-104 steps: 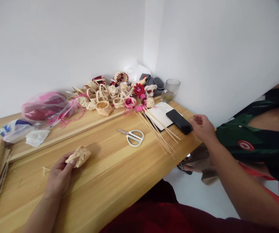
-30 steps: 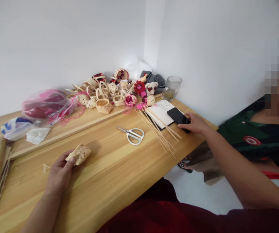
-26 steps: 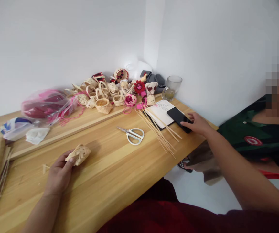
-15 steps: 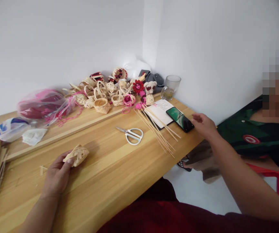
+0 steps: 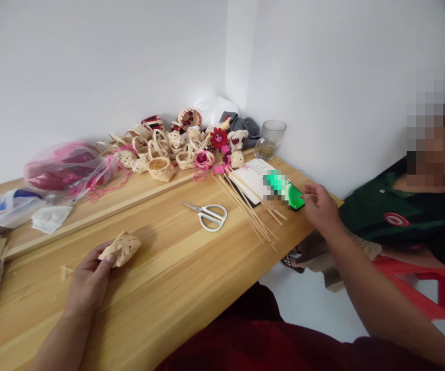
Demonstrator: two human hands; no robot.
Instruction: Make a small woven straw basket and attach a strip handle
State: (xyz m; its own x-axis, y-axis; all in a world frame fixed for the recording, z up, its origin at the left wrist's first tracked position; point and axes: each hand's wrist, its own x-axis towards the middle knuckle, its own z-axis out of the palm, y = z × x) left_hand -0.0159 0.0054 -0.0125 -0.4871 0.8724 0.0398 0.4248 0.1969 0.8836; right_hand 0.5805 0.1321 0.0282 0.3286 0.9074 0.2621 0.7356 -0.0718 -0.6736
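My left hand [image 5: 86,281] rests on the wooden table [image 5: 176,278] at the lower left. Its fingers and thumb are closed on a small woven straw basket [image 5: 120,248] lying on its side. My right hand [image 5: 320,208] reaches across to the table's right edge. Its fingers are loosely curled and apart, with the fingertips at the near end of a phone [image 5: 284,189] whose screen glows green. The phone lies on a white notepad [image 5: 253,175], and the hand holds nothing.
White-handled scissors [image 5: 209,214] and a bundle of thin sticks [image 5: 249,211] lie mid-table. Several small baskets and pink trinkets [image 5: 176,147] are heaped by the wall, beside a glass mug [image 5: 270,139] and a plastic bag [image 5: 67,167]. A person in a green shirt [image 5: 400,221] sits at right.
The phone's screen has lit up green. My right hand tapped the phone, drew back a little, and now touches its near end. My left hand and the basket stayed put.
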